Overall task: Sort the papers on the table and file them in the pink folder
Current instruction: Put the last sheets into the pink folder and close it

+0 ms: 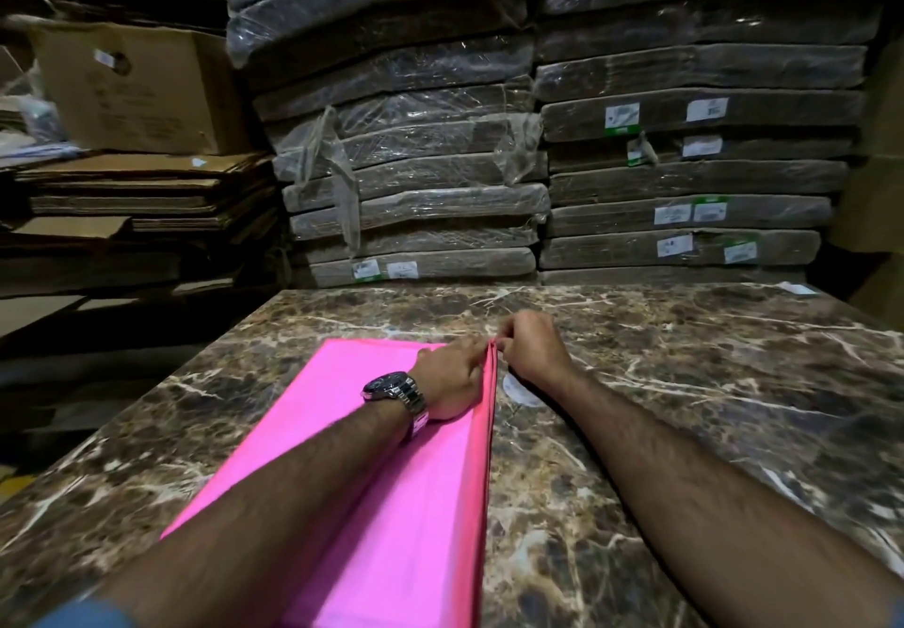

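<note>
Pinching the far right corner of the pink folder (352, 456) with my right hand (531, 351), thumb and fingertips closed tight on the edge. My left hand (447, 383) lies flat on the cover just beside that corner, fingers spread toward the edge and not gripping anything. A watch (396, 390) sits on the left wrist.

The folder lies closed on the marble table (685, 383), running from near my body away toward the table's middle, its right edge lifted slightly where I hold it.

Risks, as I judge them:
- The pinch may have caught more than one layer, so the cover could lift with loose sheets clinging to it.
- If the left palm stays pressing on the cover, the cover may bend or crease instead of opening.
- The marble looks slick, so the folder could slide away when pulled.
- No papers are in view on the table; I cannot tell whether any are inside.

Folder's look: bright pink, thin, flat, with a darker layered strip along the right edge, suggesting several leaves. A small pale round patch (518, 390) shows on the table just beside it, under my right wrist; I cannot tell what it is.
</note>
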Action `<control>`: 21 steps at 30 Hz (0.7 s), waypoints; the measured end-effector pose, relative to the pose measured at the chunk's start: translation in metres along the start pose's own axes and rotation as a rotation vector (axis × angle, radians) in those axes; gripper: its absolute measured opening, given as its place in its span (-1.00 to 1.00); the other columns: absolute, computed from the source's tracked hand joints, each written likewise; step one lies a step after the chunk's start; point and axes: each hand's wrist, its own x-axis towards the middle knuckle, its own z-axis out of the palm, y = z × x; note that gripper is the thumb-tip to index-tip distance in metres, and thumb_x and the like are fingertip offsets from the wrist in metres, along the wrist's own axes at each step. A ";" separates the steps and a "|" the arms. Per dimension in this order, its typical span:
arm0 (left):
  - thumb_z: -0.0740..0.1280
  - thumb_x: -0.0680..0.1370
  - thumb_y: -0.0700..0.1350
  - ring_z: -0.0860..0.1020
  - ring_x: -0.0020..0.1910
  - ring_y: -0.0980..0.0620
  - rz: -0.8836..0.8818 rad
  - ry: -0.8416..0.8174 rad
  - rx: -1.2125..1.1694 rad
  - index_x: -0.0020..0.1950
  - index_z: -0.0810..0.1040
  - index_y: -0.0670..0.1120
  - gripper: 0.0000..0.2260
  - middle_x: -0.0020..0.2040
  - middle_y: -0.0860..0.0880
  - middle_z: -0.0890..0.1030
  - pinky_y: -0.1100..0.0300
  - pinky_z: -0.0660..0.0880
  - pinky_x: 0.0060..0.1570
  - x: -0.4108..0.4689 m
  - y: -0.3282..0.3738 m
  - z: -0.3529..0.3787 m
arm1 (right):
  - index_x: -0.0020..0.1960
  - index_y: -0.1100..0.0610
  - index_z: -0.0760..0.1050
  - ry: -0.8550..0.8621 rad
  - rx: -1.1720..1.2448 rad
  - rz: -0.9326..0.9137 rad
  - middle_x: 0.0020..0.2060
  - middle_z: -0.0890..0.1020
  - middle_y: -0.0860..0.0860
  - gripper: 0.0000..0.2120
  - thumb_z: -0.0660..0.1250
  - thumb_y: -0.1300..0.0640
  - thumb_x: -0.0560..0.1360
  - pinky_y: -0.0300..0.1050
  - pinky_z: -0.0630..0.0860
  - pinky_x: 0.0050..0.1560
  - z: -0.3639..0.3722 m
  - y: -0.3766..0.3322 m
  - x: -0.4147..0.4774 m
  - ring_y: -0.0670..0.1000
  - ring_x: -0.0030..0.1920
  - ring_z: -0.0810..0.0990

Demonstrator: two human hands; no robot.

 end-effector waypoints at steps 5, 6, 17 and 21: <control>-0.09 0.43 0.03 0.19 0.52 -0.05 -0.003 0.001 0.008 0.56 0.10 -0.01 -0.34 0.56 -0.05 0.14 -0.20 0.20 0.42 0.001 -0.001 0.000 | -0.27 0.32 0.64 -0.080 0.048 0.106 -0.32 0.68 0.20 -0.84 0.46 0.21 0.38 0.00 0.63 -0.20 -0.008 -0.003 0.009 0.11 -0.27 0.65; -0.09 0.43 0.03 0.18 0.52 -0.05 -0.003 -0.001 0.003 0.56 0.10 0.00 -0.35 0.56 -0.05 0.14 -0.20 0.19 0.43 0.001 -0.001 0.000 | -0.24 0.33 0.63 -0.114 0.026 0.116 -0.32 0.67 0.19 -0.83 0.46 0.19 0.39 -0.05 0.60 -0.24 -0.012 -0.006 0.010 0.11 -0.27 0.64; -0.09 0.40 0.03 0.22 0.50 -0.06 -0.022 -0.017 0.002 0.51 0.23 -0.04 -0.35 0.55 -0.05 0.17 -0.12 0.21 0.43 0.001 0.002 -0.003 | -0.27 0.30 0.63 -0.244 -0.042 0.075 -0.32 0.68 0.17 -0.83 0.56 0.23 0.26 -0.09 0.51 -0.36 -0.033 -0.008 0.005 0.02 -0.37 0.55; -0.10 0.41 0.04 0.22 0.50 -0.06 -0.030 -0.016 0.028 0.51 0.22 -0.02 -0.35 0.55 -0.04 0.17 -0.13 0.23 0.41 0.002 0.002 -0.002 | -0.26 0.29 0.65 -0.274 -0.071 -0.025 -0.27 0.71 0.16 -0.85 0.56 0.22 0.27 -0.10 0.57 -0.23 -0.039 -0.012 -0.030 0.01 -0.30 0.62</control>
